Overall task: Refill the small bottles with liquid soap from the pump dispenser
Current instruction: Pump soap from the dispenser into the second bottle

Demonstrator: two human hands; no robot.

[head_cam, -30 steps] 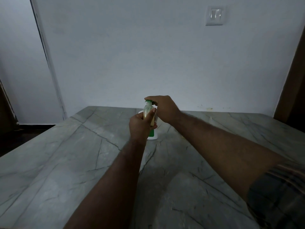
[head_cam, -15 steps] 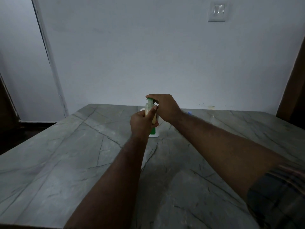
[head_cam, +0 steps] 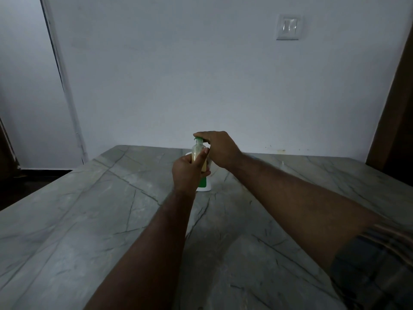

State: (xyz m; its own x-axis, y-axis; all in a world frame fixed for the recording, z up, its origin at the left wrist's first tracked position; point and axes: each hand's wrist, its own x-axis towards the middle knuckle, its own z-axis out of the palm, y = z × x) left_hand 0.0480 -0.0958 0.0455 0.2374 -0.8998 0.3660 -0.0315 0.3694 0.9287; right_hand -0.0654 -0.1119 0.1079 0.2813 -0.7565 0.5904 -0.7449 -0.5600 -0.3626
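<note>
My left hand point(head_cam: 187, 173) grips a small clear bottle point(head_cam: 197, 153) with yellowish liquid in its lower part, held upright above the table. Right behind it stands the pump dispenser point(head_cam: 204, 185), white with a green label, mostly hidden by my hand and the bottle. My right hand point(head_cam: 220, 147) lies over the green pump head point(head_cam: 197, 138), fingers pressing on top of it. The spout sits just over the small bottle's mouth. No other small bottles are in view.
A grey marble table point(head_cam: 89, 220) with dark veins spreads under both arms, its far edge against a white wall. A light switch point(head_cam: 289, 26) is on the wall at upper right. A brown door frame point(head_cam: 393, 97) stands at the right.
The view has shifted slightly. Both hands keep the same hold at the pump and the small bottle; the liquid level change cannot be made out.
</note>
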